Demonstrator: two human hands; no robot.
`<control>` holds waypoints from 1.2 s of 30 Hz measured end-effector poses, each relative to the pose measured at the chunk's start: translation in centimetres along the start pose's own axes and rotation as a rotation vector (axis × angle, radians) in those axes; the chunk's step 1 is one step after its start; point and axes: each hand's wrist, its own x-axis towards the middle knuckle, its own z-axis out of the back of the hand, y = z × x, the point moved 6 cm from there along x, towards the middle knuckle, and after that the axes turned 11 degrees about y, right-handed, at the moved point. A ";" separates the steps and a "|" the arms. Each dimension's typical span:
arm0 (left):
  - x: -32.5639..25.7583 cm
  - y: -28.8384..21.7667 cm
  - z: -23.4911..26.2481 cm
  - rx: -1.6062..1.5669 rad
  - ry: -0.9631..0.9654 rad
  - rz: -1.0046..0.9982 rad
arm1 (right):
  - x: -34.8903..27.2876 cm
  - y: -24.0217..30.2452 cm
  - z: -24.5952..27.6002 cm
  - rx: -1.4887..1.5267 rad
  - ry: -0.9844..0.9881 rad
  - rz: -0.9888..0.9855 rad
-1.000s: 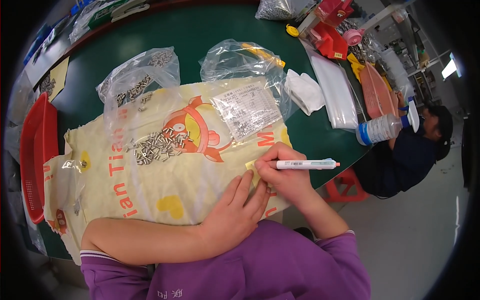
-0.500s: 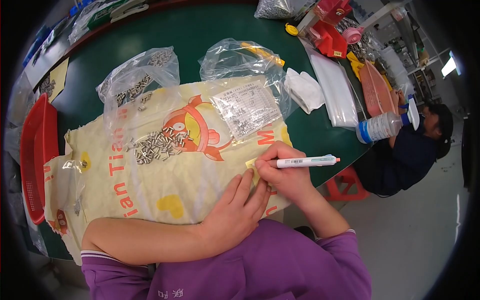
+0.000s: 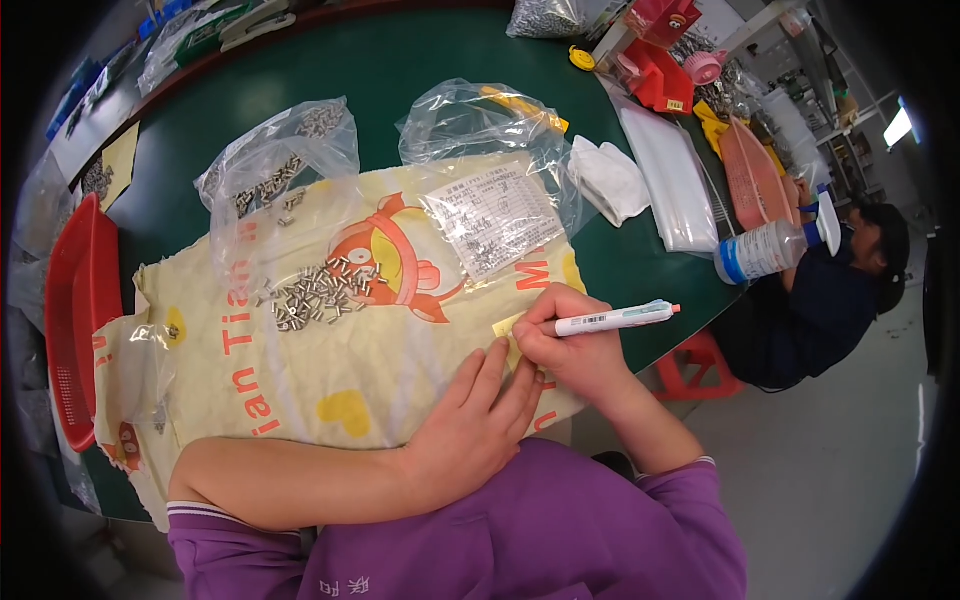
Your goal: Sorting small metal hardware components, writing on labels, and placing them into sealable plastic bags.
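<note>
My right hand (image 3: 568, 340) grips a white pen (image 3: 615, 318) with its tip down on a small yellow slip (image 3: 508, 328). The slip lies on a pale yellow printed cloth (image 3: 330, 370) spread over the green table (image 3: 400, 60). My left hand (image 3: 475, 420) rests flat on the cloth just left of the right hand, fingertips holding the slip's lower edge. A pile of small metal pins (image 3: 315, 292) lies on the cloth, farther left. A printed paper sheet in clear plastic (image 3: 492, 220) sits above my right hand.
Two clear plastic bags (image 3: 275, 165) sit behind the cloth. A red basket (image 3: 75, 320) stands at the left edge. White folded bags (image 3: 610, 180), red bins (image 3: 660, 70), a spray bottle (image 3: 765, 250) and a seated person (image 3: 830, 300) are on the right.
The pen has tilted slightly in my right hand as it marks the slip. Both hands stay in the same place.
</note>
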 end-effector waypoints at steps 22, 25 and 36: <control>0.1 0.0 0.3 -0.011 -0.019 -0.015 | 0.0 0.1 0.3 -0.024 -0.029 0.070; 0.1 0.0 0.3 -0.004 -0.016 -0.010 | 0.0 -0.2 0.3 -0.024 -0.018 0.061; 0.0 -0.1 0.3 -0.001 -0.006 -0.012 | 0.0 0.0 0.2 -0.021 -0.022 0.068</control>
